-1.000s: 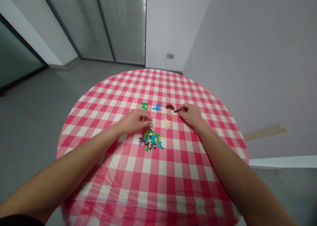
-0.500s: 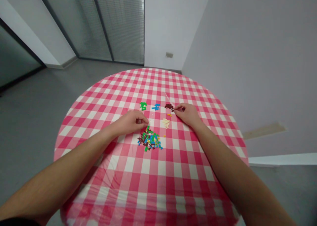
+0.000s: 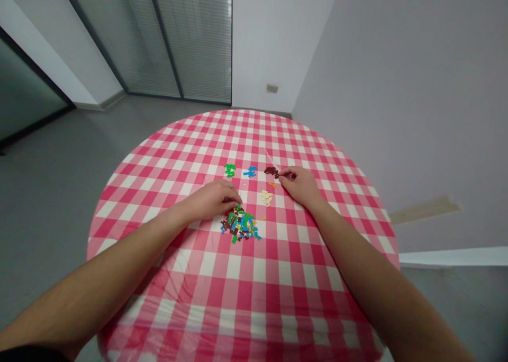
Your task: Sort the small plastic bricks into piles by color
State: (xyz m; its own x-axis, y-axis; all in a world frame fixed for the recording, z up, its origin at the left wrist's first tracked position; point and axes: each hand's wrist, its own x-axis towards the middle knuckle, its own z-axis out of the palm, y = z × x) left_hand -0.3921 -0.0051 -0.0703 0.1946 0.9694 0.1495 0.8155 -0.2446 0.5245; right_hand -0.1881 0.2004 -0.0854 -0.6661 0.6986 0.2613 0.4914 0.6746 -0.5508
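Note:
My left hand (image 3: 216, 199) reaches in from the left, its thumb and fingers closed at the upper edge of a mixed pile of small toy bricks (image 3: 241, 225) in green, blue, brown and yellow. A green brick shows right under its fingertips; whether they grip it is hidden. My right hand (image 3: 300, 186) rests with thumb and forefinger pinched together at the right edge of a small heap of dark brown bricks (image 3: 270, 171). Whatever is between those fingertips is too small to make out. Left of the brown heap lie blue bricks (image 3: 250, 171) and green bricks (image 3: 229, 170).
Cream bricks (image 3: 266, 197) lie between the hands, with a few yellow bricks (image 3: 272, 184) just above them. A red-and-white checked cloth (image 3: 254, 288) covers the round table. Behind it are a glass partition (image 3: 198, 44) and a white wall (image 3: 273, 44).
My left hand has moved slightly right and down, onto the top of the mixed pile, and its fingers have drawn closer together. My right hand has stayed almost still beside the brown heap.

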